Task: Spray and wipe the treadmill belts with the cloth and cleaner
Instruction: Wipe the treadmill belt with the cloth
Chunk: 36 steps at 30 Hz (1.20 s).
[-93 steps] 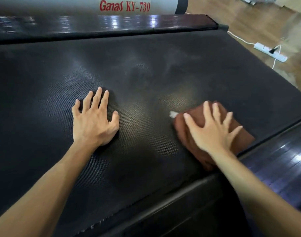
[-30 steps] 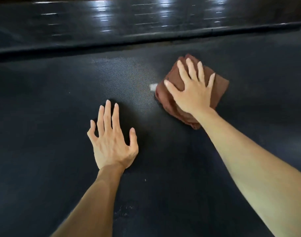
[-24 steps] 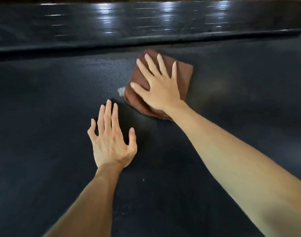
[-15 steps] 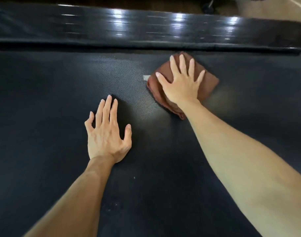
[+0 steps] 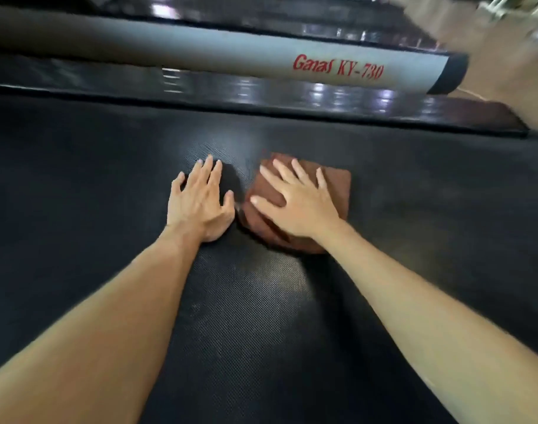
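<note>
Treadmill belt (image 5: 261, 316): textured black, wipe in progress. Cloth (image 5: 338, 185): brown, folded, now drawn back from the far edge to just beside the left hand (image 5: 200, 206). Right hand (image 5: 298, 206): fingers (image 5: 280, 172) straight, splayed, pressing the cloth flat. Left hand: flat on the belt, holding nothing. Beyond the fingers: glossy side rail (image 5: 338, 96), grey bar (image 5: 200, 53). Cleaner unseen.

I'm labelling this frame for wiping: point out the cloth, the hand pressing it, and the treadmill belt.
cloth (image 5: 338, 185): head view, bare far right corner.
right hand (image 5: 298, 206): head view, back of hand.
treadmill belt (image 5: 108, 185): head view, bare textured surface.
</note>
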Each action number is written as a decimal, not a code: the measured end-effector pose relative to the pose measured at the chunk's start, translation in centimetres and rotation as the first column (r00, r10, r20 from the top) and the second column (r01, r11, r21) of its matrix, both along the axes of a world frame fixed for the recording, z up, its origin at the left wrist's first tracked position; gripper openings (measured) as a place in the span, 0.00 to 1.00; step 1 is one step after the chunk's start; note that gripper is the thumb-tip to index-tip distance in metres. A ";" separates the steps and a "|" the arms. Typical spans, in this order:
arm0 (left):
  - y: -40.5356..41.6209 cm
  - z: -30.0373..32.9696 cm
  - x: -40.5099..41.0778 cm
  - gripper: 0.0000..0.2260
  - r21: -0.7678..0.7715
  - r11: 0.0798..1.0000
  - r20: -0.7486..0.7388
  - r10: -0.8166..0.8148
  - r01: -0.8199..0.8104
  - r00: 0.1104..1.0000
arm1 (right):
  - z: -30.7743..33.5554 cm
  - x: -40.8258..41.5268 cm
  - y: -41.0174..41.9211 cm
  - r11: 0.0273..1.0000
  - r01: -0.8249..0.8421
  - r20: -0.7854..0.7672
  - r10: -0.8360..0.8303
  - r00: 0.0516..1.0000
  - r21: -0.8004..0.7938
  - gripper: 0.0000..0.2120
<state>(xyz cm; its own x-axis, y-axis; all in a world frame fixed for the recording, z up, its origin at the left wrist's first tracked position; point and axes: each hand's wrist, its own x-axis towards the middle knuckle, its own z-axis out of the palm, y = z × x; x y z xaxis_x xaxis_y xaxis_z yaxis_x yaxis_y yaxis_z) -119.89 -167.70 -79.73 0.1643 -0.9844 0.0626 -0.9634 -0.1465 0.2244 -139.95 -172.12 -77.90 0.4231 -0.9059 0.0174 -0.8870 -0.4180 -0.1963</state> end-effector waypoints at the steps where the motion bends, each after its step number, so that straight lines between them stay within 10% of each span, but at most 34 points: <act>1: 1.0 0.3 0.0 0.30 -0.009 1.000 -0.027 0.020 -0.020 0.999 | -0.4 -1.4 2.7 0.999 -0.046 -0.003 0.046 0.999 -0.022 0.36; 8: 11.7 2.1 2.4 0.32 0.004 0.999 -0.067 -0.031 0.032 0.997 | 1.2 2.6 0.8 0.990 0.096 -0.090 -0.087 0.992 0.099 0.41; 14: 16.7 2.3 4.8 0.37 0.019 0.998 -0.153 0.065 -0.063 0.986 | -0.4 5.4 11.7 0.906 -0.422 -0.054 0.422 0.905 0.007 0.37; 20: 21.8 2.3 6.9 0.41 -0.006 0.993 -0.163 0.115 -0.118 0.980 | 0.9 7.3 5.3 0.996 -0.046 -0.073 0.052 0.996 0.082 0.41; 25: 22.3 2.6 7.2 0.35 -0.022 0.988 -0.186 0.145 -0.152 0.972 | -0.6 9.4 13.9 0.888 -0.459 -0.017 0.460 0.888 0.026 0.41; 31: 19.2 3.7 2.0 0.32 -0.135 0.991 -0.166 -0.029 0.006 0.986 | 4.0 5.4 11.4 0.924 -0.220 0.745 -0.096 0.660 0.314 0.27; 36: 14.9 1.8 -3.4 0.26 -0.028 0.976 0.005 -0.214 0.214 0.977 | 2.4 2.5 13.5 0.999 -0.047 0.287 0.045 0.957 0.000 0.24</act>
<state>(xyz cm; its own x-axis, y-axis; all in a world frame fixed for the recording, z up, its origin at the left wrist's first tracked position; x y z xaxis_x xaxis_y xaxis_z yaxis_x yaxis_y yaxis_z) -123.32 -152.80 -77.89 -0.0499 -0.9946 0.0906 -0.9722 0.0691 0.2237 -137.49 -158.64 -75.47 0.4429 -0.8859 0.1381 -0.7726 -0.4553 -0.4424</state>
